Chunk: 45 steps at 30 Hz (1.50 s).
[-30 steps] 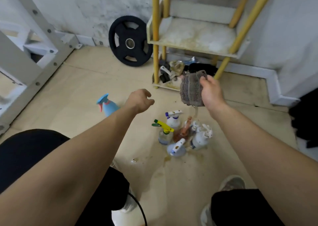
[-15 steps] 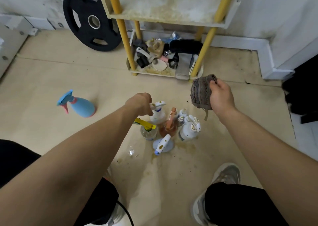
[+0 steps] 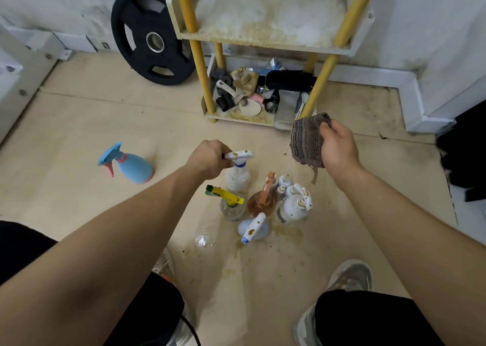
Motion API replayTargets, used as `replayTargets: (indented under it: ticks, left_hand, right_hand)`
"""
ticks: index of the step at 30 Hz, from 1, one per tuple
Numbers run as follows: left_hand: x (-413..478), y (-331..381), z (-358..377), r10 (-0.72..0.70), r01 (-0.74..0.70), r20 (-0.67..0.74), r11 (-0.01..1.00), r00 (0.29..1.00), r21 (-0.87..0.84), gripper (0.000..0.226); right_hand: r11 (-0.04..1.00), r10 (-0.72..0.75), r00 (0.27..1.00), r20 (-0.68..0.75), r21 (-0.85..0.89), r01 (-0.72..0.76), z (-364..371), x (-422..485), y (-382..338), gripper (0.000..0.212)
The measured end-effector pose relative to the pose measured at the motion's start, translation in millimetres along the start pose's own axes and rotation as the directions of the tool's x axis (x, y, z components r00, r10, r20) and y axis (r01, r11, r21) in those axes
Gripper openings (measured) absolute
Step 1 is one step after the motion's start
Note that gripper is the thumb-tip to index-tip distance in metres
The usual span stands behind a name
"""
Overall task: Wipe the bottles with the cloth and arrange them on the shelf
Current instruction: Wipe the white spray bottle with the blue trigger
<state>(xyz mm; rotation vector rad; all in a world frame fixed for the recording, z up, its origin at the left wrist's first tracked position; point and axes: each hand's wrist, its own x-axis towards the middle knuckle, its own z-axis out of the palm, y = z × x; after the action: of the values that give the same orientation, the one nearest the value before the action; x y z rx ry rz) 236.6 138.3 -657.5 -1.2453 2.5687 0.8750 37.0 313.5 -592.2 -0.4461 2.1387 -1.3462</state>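
Note:
Several stained spray bottles stand clustered on the floor. My left hand (image 3: 207,158) grips the trigger head of the white spray bottle (image 3: 238,177) at the back of the cluster. In front of it stand a clear bottle with a yellow-green trigger (image 3: 231,206), an amber bottle (image 3: 263,205), a white pump sprayer (image 3: 293,208) and a pale blue bottle (image 3: 253,228). My right hand (image 3: 338,145) holds a folded brown-grey cloth (image 3: 307,139) up above the cluster's right side. A blue and pink spray bottle (image 3: 130,165) stands apart at the left. The yellow-posted shelf (image 3: 263,40) is behind.
The shelf's bottom tier (image 3: 244,118) is full of clutter. A black weight plate (image 3: 152,36) leans on the wall at the left. Brown spills (image 3: 286,232) stain the floor by the bottles. My shoes (image 3: 349,277) and knees are at the bottom.
My left hand has reached down and closed on the white bottle's trigger head. The right hand with the cloth has dropped lower. The view has tilted down toward the bottles.

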Motion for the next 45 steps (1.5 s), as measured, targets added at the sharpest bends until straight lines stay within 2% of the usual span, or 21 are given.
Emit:
replayTargets:
  ticks: [3,8,13,16,18,20,23,26,28,30,35,38,40,43,45]
  left_hand:
    - [-17.9,12.9,-31.4,0.058,-0.058,-0.030,0.998,0.998,-0.024,0.013]
    - [-60.8,48.9,-96.4,0.180,-0.189,-0.095,0.978,0.979,-0.094,0.017]
    - [-108.3,77.7,-141.8,0.261,-0.298,-0.193,0.934,0.946,-0.197,0.023]
    - [-127.6,87.9,-152.7,0.265,-0.339,-0.256,0.890,0.929,-0.307,0.024]
    - [-135.9,92.2,-153.8,0.267,-0.363,-0.280,0.849,0.922,-0.383,0.024]
    - [-139.6,95.0,-151.2,0.257,-0.382,-0.320,0.817,0.912,-0.433,0.019]
    - [-138.2,96.2,-143.7,0.253,-0.415,-0.376,0.791,0.891,-0.450,0.012]
    - [-133.1,95.4,-138.9,0.268,-0.447,-0.397,0.758,0.878,-0.475,0.008]
    - [-130.0,97.0,-141.0,0.264,-0.463,-0.414,0.724,0.871,-0.512,0.011]
    - [-128.1,98.5,-143.9,0.263,-0.473,-0.422,0.698,0.867,-0.537,0.017]
    - [-122.5,94.2,-141.6,0.189,-0.415,-0.401,0.679,0.896,-0.606,0.019]
    - [-117.7,89.5,-140.9,0.166,-0.386,-0.389,0.702,0.906,-0.599,0.020]
    - [-117.6,92.7,-137.0,0.181,-0.391,-0.391,0.726,0.902,-0.565,0.018]
    - [-119.3,101.2,-125.8,0.199,-0.401,-0.391,0.732,0.899,-0.550,0.010]
    - [-119.6,103.7,-122.3,0.178,-0.388,-0.386,0.718,0.905,-0.578,0.005]
  right_hand:
    - [0.999,-0.040,0.998,0.038,0.019,0.039,-2.7,-6.3,-17.3,0.057]
    - [0.985,-0.161,0.973,0.165,0.088,0.149,-5.1,-39.4,-75.7,0.030]
    - [0.936,-0.353,0.881,0.314,0.114,0.334,-5.6,-83.9,-123.8,0.028]
    - [0.878,-0.441,0.795,0.417,0.015,0.479,-9.1,-107.7,-131.7,0.031]
    - [0.747,-0.544,0.709,0.449,-0.126,0.652,-11.8,-118.7,-130.9,0.037]
    - [0.555,-0.648,0.606,0.462,-0.259,0.791,-12.6,-121.9,-127.3,0.046]
    - [0.330,-0.708,0.501,0.497,-0.394,0.858,-10.6,-116.3,-117.4,0.052]
    - [0.209,-0.749,0.440,0.496,-0.453,0.866,-8.8,-109.4,-111.6,0.053]
    - [0.217,-0.781,0.419,0.463,-0.427,0.878,-9.5,-103.1,-111.5,0.051]
    - [0.286,-0.793,0.435,0.427,-0.369,0.884,-11.9,-95.1,-110.3,0.049]
    - [0.618,-0.677,0.634,0.374,-0.178,0.766,-17.6,-80.6,-101.8,0.047]
    - [0.741,-0.598,0.726,0.339,-0.112,0.662,-13.4,-77.8,-102.0,0.047]
    - [0.706,-0.626,0.713,0.316,-0.161,0.690,-8.1,-82.1,-106.2,0.046]
    - [0.469,-0.742,0.561,0.367,-0.313,0.826,7.8,-92.7,-109.9,0.047]
    - [0.393,-0.771,0.509,0.382,-0.343,0.853,13.1,-93.4,-109.8,0.048]
